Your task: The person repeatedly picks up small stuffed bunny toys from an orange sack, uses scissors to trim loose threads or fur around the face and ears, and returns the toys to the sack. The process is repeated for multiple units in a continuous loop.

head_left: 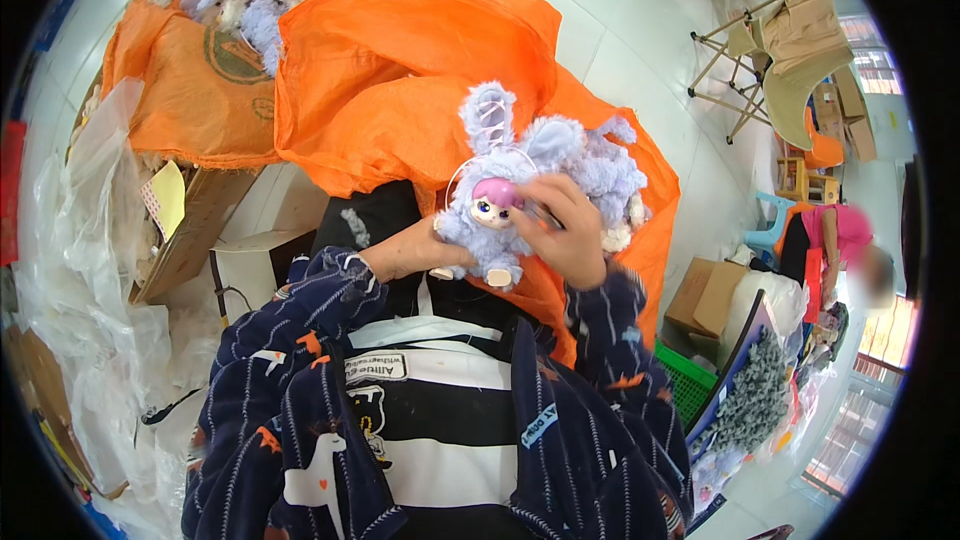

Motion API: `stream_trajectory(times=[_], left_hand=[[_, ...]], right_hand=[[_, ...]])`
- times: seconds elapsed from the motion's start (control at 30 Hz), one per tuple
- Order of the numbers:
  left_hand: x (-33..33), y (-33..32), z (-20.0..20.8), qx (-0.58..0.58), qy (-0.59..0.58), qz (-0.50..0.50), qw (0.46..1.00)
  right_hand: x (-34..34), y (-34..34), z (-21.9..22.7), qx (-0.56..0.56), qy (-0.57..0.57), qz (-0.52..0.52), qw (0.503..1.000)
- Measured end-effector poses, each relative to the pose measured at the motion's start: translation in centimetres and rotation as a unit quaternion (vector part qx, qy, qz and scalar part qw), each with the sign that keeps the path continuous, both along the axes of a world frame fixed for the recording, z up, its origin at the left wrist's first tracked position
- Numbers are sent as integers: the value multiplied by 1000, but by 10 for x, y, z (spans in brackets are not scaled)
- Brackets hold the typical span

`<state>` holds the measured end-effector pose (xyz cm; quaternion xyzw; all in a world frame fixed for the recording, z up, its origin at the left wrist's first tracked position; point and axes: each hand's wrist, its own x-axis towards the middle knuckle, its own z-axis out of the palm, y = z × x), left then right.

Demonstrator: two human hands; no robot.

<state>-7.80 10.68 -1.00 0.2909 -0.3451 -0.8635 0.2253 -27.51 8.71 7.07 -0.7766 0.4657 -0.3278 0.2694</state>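
Holding the lilac rabbit-eared plush doll (468, 230), the L hand (420, 248) is clamped on its lower L side, approx. leg height. Doll's over the lap, face up toward the cam. Long axis runs approx. straight away from the torso: feet nearest, ears farthest, one ear upright w/ pink lacing, the other leaning R. R hand (567, 225) comes in from the R, fingers bunched by the doll's cheek, just below the pink fringe (497, 190). Can't tell if they're pinching anything; overlap + blur hide the contact. Thin whitish loop (463, 169) arcs round the head, R end lost near those fingers. So R hand's nearer face + loop, L hand nearer feet. Orange woven sack (420, 35) spreads beyond; more lilac plush (612, 175) lies on it, just past the R hand.
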Motion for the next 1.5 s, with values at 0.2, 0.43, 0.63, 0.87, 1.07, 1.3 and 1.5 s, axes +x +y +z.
stream_trajectory(times=[0.2,0.43,0.63,0.87,1.07,1.3,1.5], left_hand=[[-5,-2,7,86,-4,105,991],[-3,9,1,116,1,158,981],[-11,9,6,91,0,230,969],[63,-81,17,-137,49,327,934],[74,-178,89,-165,186,422,872],[15,-87,-49,-490,-405,191,748],[16,-85,-37,-501,-398,181,747]], right_hand=[[9,51,5,-21,189,25,981],[14,47,-17,-36,124,-59,990],[20,45,-43,105,-67,-195,973],[-41,7,-48,231,-255,-271,899],[-127,-26,-202,202,72,-257,942],[-131,24,-296,389,86,-212,892],[-145,23,-291,305,53,-257,915]])
